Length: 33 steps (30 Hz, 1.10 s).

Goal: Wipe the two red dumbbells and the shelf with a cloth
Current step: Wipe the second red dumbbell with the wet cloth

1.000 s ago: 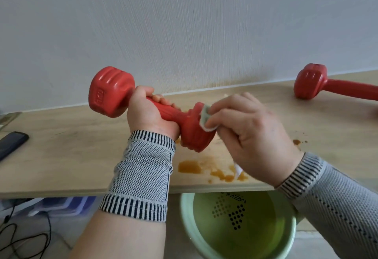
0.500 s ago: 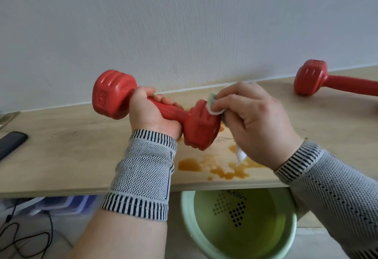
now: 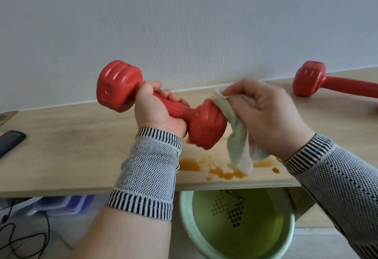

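My left hand [image 3: 157, 111] grips the handle of a red dumbbell [image 3: 206, 125] and holds it tilted above the wooden shelf [image 3: 71, 148]. My right hand [image 3: 266, 115] holds a pale green cloth [image 3: 237, 142] against the right end of that dumbbell; the cloth's tail hangs down toward the shelf. A second red dumbbell [image 3: 313, 82] lies on the shelf at the far right, partly cut off by the frame edge. Brown spilled liquid [image 3: 214, 168] stains the shelf near its front edge, below the lifted dumbbell.
A white wall rises right behind the shelf. A dark phone-like object [image 3: 10, 142] lies at the shelf's left end. Under the shelf stands a green basin [image 3: 237, 228]; cables [image 3: 22, 236] and blue plastic trays [image 3: 61, 203] sit lower left.
My right hand has slid with the cloth from the lower side of the dumbbell's right end up to its top, and the cloth now hangs open. The dumbbell has tilted slightly.
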Motion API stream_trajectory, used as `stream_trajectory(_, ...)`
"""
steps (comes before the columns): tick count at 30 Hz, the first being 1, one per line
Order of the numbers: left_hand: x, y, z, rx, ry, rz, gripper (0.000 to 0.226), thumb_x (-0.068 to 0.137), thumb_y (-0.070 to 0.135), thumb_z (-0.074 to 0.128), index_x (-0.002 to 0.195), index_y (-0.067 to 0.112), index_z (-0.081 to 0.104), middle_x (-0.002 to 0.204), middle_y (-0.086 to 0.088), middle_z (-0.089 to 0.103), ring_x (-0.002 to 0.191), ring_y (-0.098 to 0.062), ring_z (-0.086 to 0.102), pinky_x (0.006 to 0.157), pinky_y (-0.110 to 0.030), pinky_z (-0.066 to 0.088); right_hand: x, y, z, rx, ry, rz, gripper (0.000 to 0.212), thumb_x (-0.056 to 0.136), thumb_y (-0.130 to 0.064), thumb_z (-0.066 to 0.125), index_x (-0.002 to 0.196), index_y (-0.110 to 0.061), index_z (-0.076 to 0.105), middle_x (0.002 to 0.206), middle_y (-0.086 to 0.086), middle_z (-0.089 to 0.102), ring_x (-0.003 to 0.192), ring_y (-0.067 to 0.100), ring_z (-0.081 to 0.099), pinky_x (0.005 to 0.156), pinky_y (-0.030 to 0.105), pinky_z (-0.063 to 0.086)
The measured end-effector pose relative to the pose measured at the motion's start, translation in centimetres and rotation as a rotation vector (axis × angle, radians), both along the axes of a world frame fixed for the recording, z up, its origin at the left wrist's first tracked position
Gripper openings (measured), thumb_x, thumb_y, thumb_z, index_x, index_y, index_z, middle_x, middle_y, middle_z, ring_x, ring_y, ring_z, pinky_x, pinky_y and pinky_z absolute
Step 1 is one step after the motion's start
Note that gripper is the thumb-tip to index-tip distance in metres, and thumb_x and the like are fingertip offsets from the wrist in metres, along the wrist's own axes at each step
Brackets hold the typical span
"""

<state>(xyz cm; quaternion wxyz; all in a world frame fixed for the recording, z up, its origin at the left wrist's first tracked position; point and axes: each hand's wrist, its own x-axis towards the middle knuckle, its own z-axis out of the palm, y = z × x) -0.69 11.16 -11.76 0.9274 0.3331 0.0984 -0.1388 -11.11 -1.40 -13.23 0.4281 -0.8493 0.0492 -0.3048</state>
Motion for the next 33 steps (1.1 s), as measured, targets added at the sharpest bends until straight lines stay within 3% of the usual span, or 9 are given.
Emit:
stream_trajectory(3,0.1,0.0,-0.1,0.069,-0.044,0.046,0.026,0.082,0.014,0.05,0.061,0.02,0.037,0.049,0.009,0.038,0.038,-0.009,0.037,0.049,-0.021,0.035,0.2,-0.2,-0.6,-0.208,0.078,0.017,0.027,0.08,-0.038,0.061,0.102,-0.024,0.068,0.099,-0.012,0.058,0.087,0.001,0.055,0.08,0.01,0.041)
stream_trajectory(6,0.3,0.1,-0.2,0.14,-0.076,0.084,0.023,0.081,0.014,0.052,0.063,0.019,0.039,0.05,0.009,0.039,0.04,-0.011,0.038,0.05,-0.023,0.035,0.0,0.2,-0.9,-0.249,-0.007,0.046,0.021,0.085,-0.029,0.064,0.103,-0.021,0.071,0.099,-0.006,0.061,0.085,0.006,0.059,0.079,0.02,0.045)
stream_trajectory(11,0.7,0.5,0.0,0.128,-0.049,0.113,0.025,0.082,0.013,0.051,0.062,0.02,0.037,0.049,0.009,0.038,0.04,-0.011,0.037,0.051,-0.023,0.034,-0.4,1.5,-1.3,-0.429,-0.158,0.168,0.017,0.085,-0.019,0.06,0.094,-0.016,0.074,0.097,-0.004,0.064,0.082,0.007,0.061,0.072,0.022,0.05)
stream_trajectory(16,0.3,0.4,0.1,0.101,-0.055,0.074,0.025,0.082,0.014,0.05,0.062,0.021,0.036,0.049,0.009,0.037,0.04,-0.01,0.036,0.052,-0.022,0.034,0.1,0.3,-0.8,-0.352,-0.185,0.044,0.018,0.085,-0.012,0.059,0.095,-0.014,0.074,0.095,-0.004,0.064,0.079,0.011,0.062,0.071,0.027,0.05)
stream_trajectory(21,0.8,1.0,-0.2,0.1,0.0,0.065,0.027,0.081,0.017,0.052,0.061,0.021,0.035,0.051,0.01,0.037,0.041,-0.011,0.037,0.053,-0.024,0.034,-0.6,1.8,-0.8,-0.467,-0.185,0.172,0.014,0.082,-0.01,0.06,0.088,-0.013,0.073,0.095,-0.001,0.064,0.084,0.012,0.061,0.074,0.024,0.05)
stream_trajectory(27,0.2,0.5,-0.1,0.039,-0.05,0.035,0.025,0.084,0.018,0.05,0.064,0.022,0.036,0.051,0.01,0.036,0.041,-0.009,0.036,0.053,-0.024,0.035,0.3,0.1,-0.7,-0.27,-0.212,0.042,0.017,0.085,-0.012,0.06,0.094,-0.014,0.074,0.096,-0.004,0.065,0.083,0.01,0.063,0.074,0.031,0.052)
stream_trajectory(30,0.6,0.6,0.0,0.041,0.005,0.039,0.022,0.086,0.027,0.056,0.074,0.021,0.038,0.054,0.008,0.039,0.045,-0.011,0.039,0.057,-0.024,0.039,-0.5,1.0,-0.5,-0.298,-0.216,0.159,0.015,0.083,-0.011,0.061,0.091,-0.013,0.074,0.095,-0.003,0.064,0.081,0.01,0.064,0.073,0.03,0.053)
stream_trajectory(33,0.7,0.8,0.1,0.027,0.051,0.06,0.037,0.086,0.044,0.066,0.077,0.022,0.037,0.053,0.007,0.041,0.04,-0.011,0.042,0.055,-0.019,0.044,-0.7,0.9,-0.5,-0.295,-0.197,0.206,0.014,0.083,-0.013,0.063,0.091,-0.014,0.074,0.096,-0.004,0.064,0.082,0.008,0.063,0.075,0.027,0.053)
